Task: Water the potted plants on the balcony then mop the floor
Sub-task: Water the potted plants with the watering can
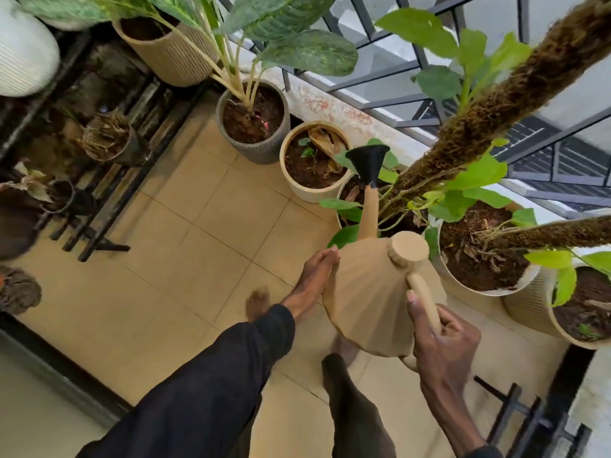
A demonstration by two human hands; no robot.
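A tan cone-shaped watering can (370,299) with a long spout and a black rose head (369,161) is held low over the floor. My right hand (443,345) grips its handle from behind. My left hand (312,279) lies with straight fingers against the can's left side. The black rose hangs over the pot with the moss pole plant (390,206), next to a cream pot (314,163) with a small seedling. A grey pot (254,123) with a big leafy plant stands further back, and a white pot (479,256) sits at the right.
A black metal plant stand (109,166) with dried plants fills the left side. A metal railing (413,84) runs behind the pots. A ribbed beige pot (582,309) stands at the far right, another (168,47) at the top. Beige floor tiles (185,259) lie between; my bare feet stand near the can.
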